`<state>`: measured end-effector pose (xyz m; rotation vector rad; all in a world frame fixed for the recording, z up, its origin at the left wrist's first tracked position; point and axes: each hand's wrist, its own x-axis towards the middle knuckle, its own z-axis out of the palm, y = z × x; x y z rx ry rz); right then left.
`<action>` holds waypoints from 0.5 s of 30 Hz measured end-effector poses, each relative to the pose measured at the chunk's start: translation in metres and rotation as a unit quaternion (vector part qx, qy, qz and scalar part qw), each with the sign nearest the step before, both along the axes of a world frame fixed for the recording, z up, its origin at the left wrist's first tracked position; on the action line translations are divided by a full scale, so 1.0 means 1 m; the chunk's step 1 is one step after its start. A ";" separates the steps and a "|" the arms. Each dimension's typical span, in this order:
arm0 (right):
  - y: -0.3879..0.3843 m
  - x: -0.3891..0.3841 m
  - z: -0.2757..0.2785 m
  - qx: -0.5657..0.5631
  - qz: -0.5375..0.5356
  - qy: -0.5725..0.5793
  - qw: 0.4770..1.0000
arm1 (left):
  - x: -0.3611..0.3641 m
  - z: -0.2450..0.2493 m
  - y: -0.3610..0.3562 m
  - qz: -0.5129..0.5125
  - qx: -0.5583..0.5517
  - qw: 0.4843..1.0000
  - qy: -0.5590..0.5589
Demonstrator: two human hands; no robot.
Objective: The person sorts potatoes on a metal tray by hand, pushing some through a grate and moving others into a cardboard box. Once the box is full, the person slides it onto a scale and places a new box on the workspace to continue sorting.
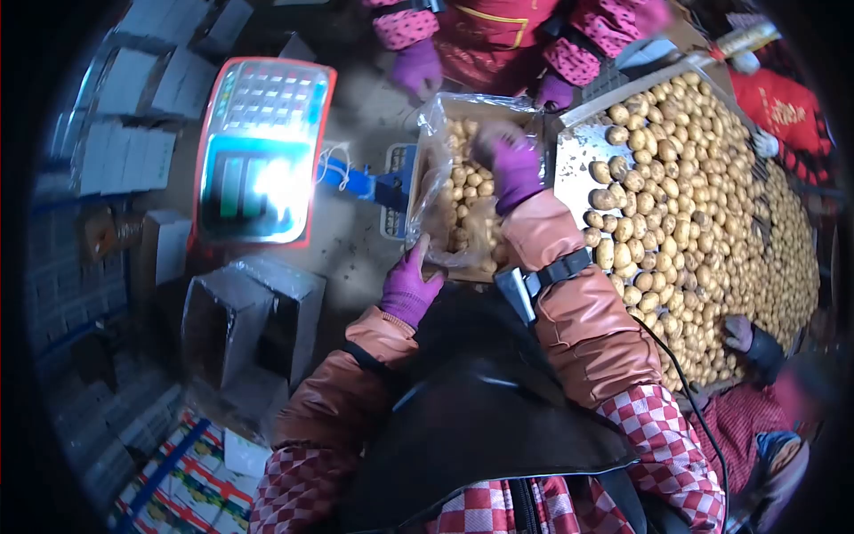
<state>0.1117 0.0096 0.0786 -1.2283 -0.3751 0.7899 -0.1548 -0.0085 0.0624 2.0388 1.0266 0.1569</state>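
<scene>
A cardboard box lined with clear plastic stands in front of me, with potatoes inside. My left hand, in a purple glove, grips the box's near left corner. Over the box's right side is my right hand, also gloved in purple. Its fingers are smeared by motion, so whether they hold a potato cannot be made out. Beneath the box shows a weighing scale's platform, joined by a blue arm to the scale's lit display.
A metal sorting table heaped with potatoes lies to the right. Across from me stands a co-worker in purple gloves. Another person's hand rests at the potatoes. Open cartons and stacked boxes fill the left.
</scene>
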 end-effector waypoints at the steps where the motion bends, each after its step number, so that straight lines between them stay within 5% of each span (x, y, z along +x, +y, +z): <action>1: 0.006 0.009 0.029 -0.024 -0.022 -0.025 0.999 | -0.003 0.011 -0.007 -0.002 -0.030 0.998 0.055; 2: 0.006 0.009 0.051 0.061 -0.067 0.013 0.996 | -0.003 0.021 -0.014 -0.006 -0.059 0.993 0.106; 4: -0.017 0.012 0.070 0.017 -0.088 0.048 0.995 | -0.005 0.017 -0.027 -0.040 -0.123 0.984 0.121; 9: -0.129 -0.013 0.062 -0.097 0.005 0.042 0.994 | 0.053 -0.051 -0.037 -0.174 0.011 0.979 0.103; 11: -0.181 -0.011 0.028 -0.147 0.096 -0.078 0.981 | 0.087 -0.037 -0.022 0.017 0.199 0.979 0.050; 13: -0.204 -0.022 0.066 -0.187 0.182 -0.305 0.916 | 0.101 -0.051 -0.006 0.107 0.191 0.975 -0.020; 15: -0.235 -0.002 0.035 -0.153 0.221 -0.542 0.796 | 0.088 -0.025 -0.015 0.065 0.072 0.995 -0.011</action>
